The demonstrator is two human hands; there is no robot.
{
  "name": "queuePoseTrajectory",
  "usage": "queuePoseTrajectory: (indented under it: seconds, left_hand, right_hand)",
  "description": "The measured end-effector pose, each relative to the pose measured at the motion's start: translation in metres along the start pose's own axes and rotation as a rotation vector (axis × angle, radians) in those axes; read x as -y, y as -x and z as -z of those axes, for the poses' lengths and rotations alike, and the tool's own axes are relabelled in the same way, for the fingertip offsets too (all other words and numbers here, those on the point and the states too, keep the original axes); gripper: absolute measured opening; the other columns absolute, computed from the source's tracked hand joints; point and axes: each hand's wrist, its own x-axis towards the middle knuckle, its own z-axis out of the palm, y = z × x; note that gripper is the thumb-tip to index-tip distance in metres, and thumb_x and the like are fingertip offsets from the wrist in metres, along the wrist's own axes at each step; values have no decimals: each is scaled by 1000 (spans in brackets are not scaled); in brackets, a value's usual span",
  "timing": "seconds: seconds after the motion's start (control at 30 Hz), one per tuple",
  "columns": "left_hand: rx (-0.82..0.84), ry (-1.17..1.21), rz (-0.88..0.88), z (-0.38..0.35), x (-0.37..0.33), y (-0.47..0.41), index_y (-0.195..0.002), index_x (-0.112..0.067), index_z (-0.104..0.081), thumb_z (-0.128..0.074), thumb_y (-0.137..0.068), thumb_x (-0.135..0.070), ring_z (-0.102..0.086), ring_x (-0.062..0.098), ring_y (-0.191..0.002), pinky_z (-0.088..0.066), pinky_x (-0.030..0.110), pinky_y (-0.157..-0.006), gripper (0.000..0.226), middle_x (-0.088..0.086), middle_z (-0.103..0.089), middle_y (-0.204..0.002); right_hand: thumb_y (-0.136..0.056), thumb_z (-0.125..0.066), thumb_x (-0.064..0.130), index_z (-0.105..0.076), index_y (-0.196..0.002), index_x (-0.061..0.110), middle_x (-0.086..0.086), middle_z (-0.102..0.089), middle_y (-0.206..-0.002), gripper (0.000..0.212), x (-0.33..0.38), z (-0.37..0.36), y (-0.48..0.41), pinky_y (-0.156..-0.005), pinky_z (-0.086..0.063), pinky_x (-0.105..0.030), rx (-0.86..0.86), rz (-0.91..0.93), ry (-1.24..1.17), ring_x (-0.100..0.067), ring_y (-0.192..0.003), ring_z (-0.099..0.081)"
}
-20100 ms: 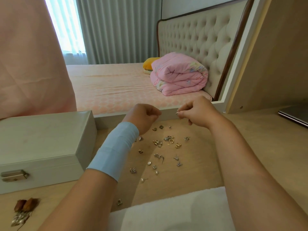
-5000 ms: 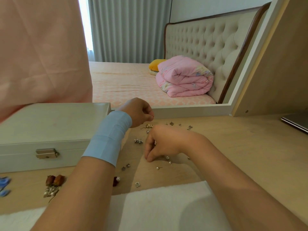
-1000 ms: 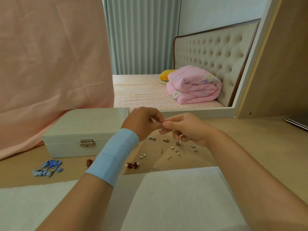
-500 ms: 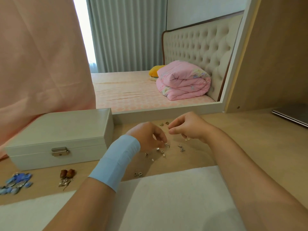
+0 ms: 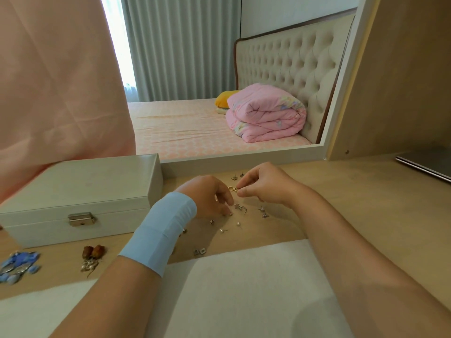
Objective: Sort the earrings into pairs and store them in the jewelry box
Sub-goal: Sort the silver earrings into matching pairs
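Several small silver and gold earrings [image 5: 240,209] lie scattered on the wooden dresser top. My right hand [image 5: 264,186] pinches a pair of small gold hoop earrings [image 5: 232,189] just above the table. My left hand [image 5: 207,197], with a light blue wristband, reaches down with its fingertips touching a small earring [image 5: 230,213] on the table. The white jewelry box [image 5: 78,198] stands closed at the left, latch facing me. A blue earring pair [image 5: 18,265] and a brown drop pair [image 5: 92,256] lie in front of the box.
A white cloth [image 5: 244,289] covers the near edge of the table. A mirror [image 5: 219,93] stands behind the earrings, its frame close to them. A laptop edge [image 5: 424,164] lies at the far right. A pink drape [image 5: 61,81] hangs behind the box.
My left hand has dropped from the raised pinch down to the table. My right hand has stayed raised and now shows gold hoops at its fingertips.
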Motion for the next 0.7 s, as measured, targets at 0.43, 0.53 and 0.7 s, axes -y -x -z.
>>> queuePoseTrajectory:
  seconds: [0.43,0.53,0.7]
  left_hand:
    - [-329,254,-14,38,25,44,-85,-34,-72,-79,-79,-38,-67,4,-71,-55,29,-80,10,-11,-71,-70]
    - [-375,227,20,43,36,52,-87,-32,-74,-76,-82,-38,-66,2,-77,-55,29,-83,8,-14,-72,-78]
    - [-394,211,91,48,48,62,-89,-37,-71,-70,-86,-36,-63,3,-88,-52,28,-87,3,-20,-68,-89]
  right_hand:
    - [-89,-75,39,-78,-80,20,3,-74,-79,22,49,-32,17,-45,-27,-21,97,26,-362,-7,-45,-38]
    - [-93,-70,39,-79,-86,17,1,-77,-82,24,55,-38,17,-46,-31,-22,105,35,-334,-9,-46,-41]
    - [-75,-83,22,-81,-79,28,17,-72,-70,8,47,-49,9,-65,-53,-23,119,66,255,2,-62,-65]
